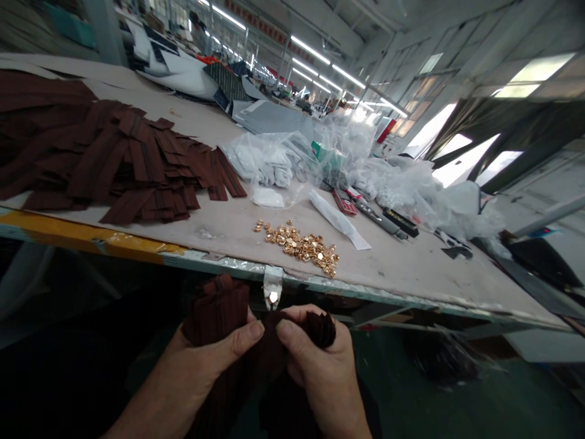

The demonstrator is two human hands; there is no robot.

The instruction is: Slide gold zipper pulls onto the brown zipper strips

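Observation:
My left hand (214, 353) is closed round a thick bundle of brown zipper tapes (218, 308) in front of the table edge. My right hand (315, 360) grips more brown zipper tape (321, 329), bunched and folded in the fingers. A stretch of dark tape spans the gap between both thumbs; its lower part fades into shadow. Just beyond my hands, a small white fixture (273, 279) sticks out from the table edge, with a shiny piece at its tip. Gold zipper sliders (304, 245) lie in a loose heap on the table behind it.
A large pile of brown zipper tapes (137, 152) covers the table's left side. Clear plastic bags (274, 161) stand behind the sliders. A white paper strip (339, 219), a red box (345, 202) and a grey cutter-like tool (377, 216) lie to the right. Yellow tape (91, 235) lines the edge.

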